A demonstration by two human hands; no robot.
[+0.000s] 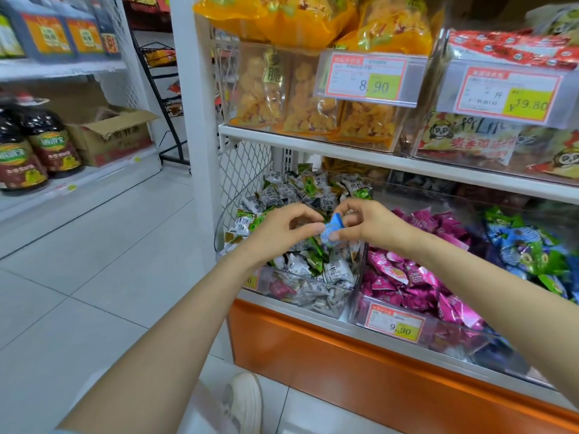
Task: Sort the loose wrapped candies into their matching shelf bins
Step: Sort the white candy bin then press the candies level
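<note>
Head view: blue candy [332, 232], long axis near-vertical.

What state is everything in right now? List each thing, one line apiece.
blue candy: wrapped, pinched between both hands.
left hand: fingertips pinch one end of the blue candy.
right hand: fingers pinch the other end.
grey-green candy bin: heaped full.
pink candy bin: heaped full.
cardboard box: flaps open.
</note>
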